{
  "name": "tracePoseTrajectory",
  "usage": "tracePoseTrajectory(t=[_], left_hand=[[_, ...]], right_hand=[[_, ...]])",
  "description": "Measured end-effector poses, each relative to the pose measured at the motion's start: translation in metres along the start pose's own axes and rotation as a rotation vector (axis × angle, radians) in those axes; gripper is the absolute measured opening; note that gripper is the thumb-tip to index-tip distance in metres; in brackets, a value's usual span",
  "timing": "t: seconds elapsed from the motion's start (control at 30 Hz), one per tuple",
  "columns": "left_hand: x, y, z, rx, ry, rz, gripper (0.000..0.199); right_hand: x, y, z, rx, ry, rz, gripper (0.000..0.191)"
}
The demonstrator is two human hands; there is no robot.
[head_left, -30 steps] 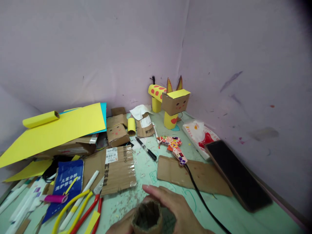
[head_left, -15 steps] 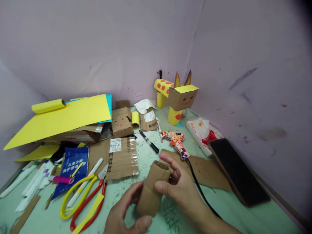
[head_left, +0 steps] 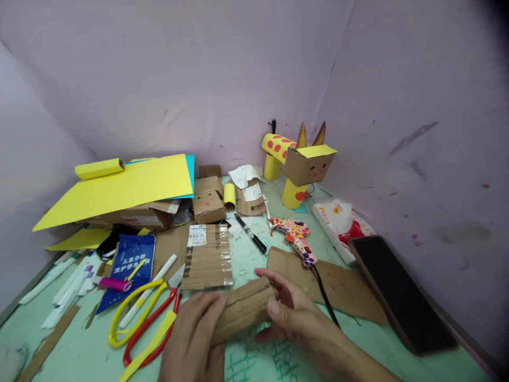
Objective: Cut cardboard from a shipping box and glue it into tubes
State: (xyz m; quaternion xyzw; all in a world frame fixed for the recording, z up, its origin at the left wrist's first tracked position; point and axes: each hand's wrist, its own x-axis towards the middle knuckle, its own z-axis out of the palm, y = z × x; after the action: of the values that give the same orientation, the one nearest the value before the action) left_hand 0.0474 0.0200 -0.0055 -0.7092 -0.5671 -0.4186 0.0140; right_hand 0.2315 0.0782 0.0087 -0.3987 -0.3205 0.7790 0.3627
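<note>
A brown cardboard tube lies tilted between my two hands, low in the centre of the head view. My left hand wraps over its left end, fingers closed on it. At the right end, my right hand holds the rim with thumb and fingers. Just behind sits a flat piece of corrugated cardboard with a white label. Scissors with yellow and red handles lie left of my left hand, a yellow paper strip across them. Beyond my right hand is a flower-patterned glue gun with a black cord.
A spotted cardboard animal stands at the back. Yellow sheets lie over a box at the left. A phone, a tissue pack and a cardboard strip are at the right. A black pen lies mid-table.
The tube has gone from nearly upright to lying more level. My left hand has moved over its left end. The view has shifted, so the table items appear farther right.
</note>
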Motion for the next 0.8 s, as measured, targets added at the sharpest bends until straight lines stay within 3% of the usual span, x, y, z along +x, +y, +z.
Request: tracePoseTrajectory(t=[0.13, 0.2, 0.27, 0.4, 0.47, 0.63, 0.8], left_hand=[[-0.006, 0.006, 0.011, 0.023, 0.051, 0.085, 0.050], [-0.005, 0.009, 0.010, -0.003, 0.039, 0.053, 0.042], [-0.001, 0.010, 0.002, -0.107, 0.014, -0.086, 0.036], [0.015, 0.013, -0.016, -0.455, 0.034, -0.647, 0.047], [0.022, 0.016, -0.020, -0.642, 0.004, -0.856, 0.050], [0.030, 0.025, -0.018, -0.959, -0.134, -1.031, 0.067], [0.031, 0.025, -0.017, -1.013, -0.142, -1.174, 0.060]], right_hand=[[0.000, 0.000, 0.004, -0.020, 0.084, 0.047, 0.078], [0.002, 0.000, 0.001, -0.050, 0.138, 0.049, 0.079], [0.003, 0.000, -0.002, -0.073, 0.196, 0.015, 0.079], [0.002, -0.002, -0.004, -0.106, 0.236, -0.093, 0.072], [0.001, -0.003, -0.001, -0.122, 0.199, -0.141, 0.070], [0.001, 0.000, 0.001, -0.174, 0.053, -0.184, 0.074], [0.003, 0.001, 0.003, -0.152, 0.042, -0.152, 0.078]])
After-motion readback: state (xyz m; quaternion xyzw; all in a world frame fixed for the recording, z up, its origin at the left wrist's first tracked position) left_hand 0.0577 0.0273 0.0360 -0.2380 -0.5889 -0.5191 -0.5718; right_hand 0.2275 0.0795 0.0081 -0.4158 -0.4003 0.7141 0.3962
